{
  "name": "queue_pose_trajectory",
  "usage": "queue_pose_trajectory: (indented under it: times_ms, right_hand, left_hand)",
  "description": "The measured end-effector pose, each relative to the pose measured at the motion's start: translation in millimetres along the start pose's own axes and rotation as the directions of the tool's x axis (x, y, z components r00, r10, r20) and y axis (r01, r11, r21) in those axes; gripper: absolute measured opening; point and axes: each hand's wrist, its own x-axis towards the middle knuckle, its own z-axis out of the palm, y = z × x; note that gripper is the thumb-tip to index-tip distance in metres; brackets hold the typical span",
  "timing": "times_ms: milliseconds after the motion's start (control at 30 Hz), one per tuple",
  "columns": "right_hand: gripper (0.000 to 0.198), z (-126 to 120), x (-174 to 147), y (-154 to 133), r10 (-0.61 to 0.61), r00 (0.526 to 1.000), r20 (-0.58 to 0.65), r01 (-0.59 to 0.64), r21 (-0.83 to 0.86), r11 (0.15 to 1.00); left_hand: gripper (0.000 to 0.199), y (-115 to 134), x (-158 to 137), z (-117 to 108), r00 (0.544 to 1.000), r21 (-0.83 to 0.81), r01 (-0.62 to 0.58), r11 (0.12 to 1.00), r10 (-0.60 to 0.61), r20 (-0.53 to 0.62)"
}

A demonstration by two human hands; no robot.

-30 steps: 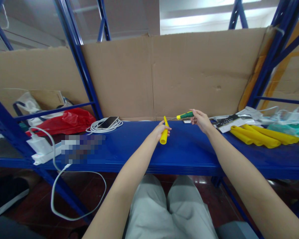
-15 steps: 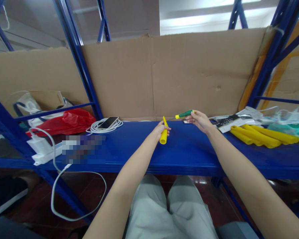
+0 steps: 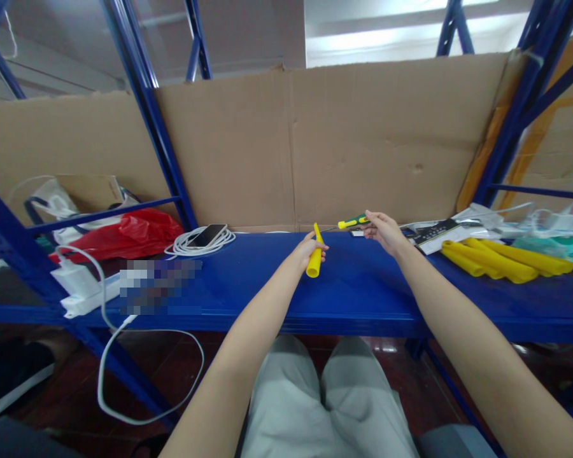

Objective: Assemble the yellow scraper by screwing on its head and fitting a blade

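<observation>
My left hand (image 3: 308, 250) is closed around a yellow tube (image 3: 314, 262), holding it over the blue shelf with its open round end toward me. In my right hand (image 3: 384, 230) is a screwdriver (image 3: 353, 222) with a green and yellow handle, gripped by the fingers at the handle's rear end. Its thin shaft points left and meets the upper part of the yellow tube. Whether the tip touches the tube or goes into it I cannot tell. The far end of the tube narrows to a point.
Several yellow tubes (image 3: 501, 261) lie at the right beside a black-and-white packet (image 3: 442, 234). A phone (image 3: 209, 236) rests on a coiled white cable (image 3: 179, 244). Farther left are a red plastic bag (image 3: 138, 234) and a white power strip (image 3: 88, 299). Cardboard (image 3: 363, 140) stands behind the blue shelf (image 3: 248, 280).
The screwdriver has rolled about its length in my right hand, so more yellow shows on its handle. The left hand and the yellow tube have hardly moved.
</observation>
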Motion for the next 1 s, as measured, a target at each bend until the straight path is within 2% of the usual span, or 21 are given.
queue_pose_trajectory:
  times_ms: [300, 533, 767, 900, 1000]
  right_hand:
    - [0.026, -0.5, -1.1, 0.3, 0.045, 0.993, -0.109, -0.055, -0.086, 0.995]
    - [0.024, 1.5, -1.3, 0.5, 0.04, 0.988, -0.149, -0.052, -0.074, 0.996]
    - [0.02, 1.8, -1.1, 1.6, 0.057, 0.988, -0.144, -0.061, -0.023, 0.998]
    - [0.019, -7.1, 4.2, 3.9, 0.083, 0.97, -0.226, -0.089, -0.014, 0.996]
    - [0.018, -15.2, 9.5, 7.4, 0.136, 0.952, -0.275, -0.148, -0.023, 0.989]
  left_hand:
    - [0.083, -0.6, 2.5, -0.5, 1.0, 0.005, -0.002, 1.0, 0.002, 0.01]
    - [0.083, -0.5, -0.7, 1.9, 1.0, -0.001, -0.022, 1.0, 0.022, -0.008]
    - [0.08, 1.7, -1.0, 2.6, 0.994, -0.04, -0.07, 0.997, 0.066, -0.091]
    - [0.08, 3.6, 1.4, -3.5, 0.978, -0.071, -0.069, 0.995, 0.053, -0.202]
    - [0.08, 2.4, 4.3, -6.0, 0.965, 0.009, -0.066, 0.998, 0.066, -0.255]
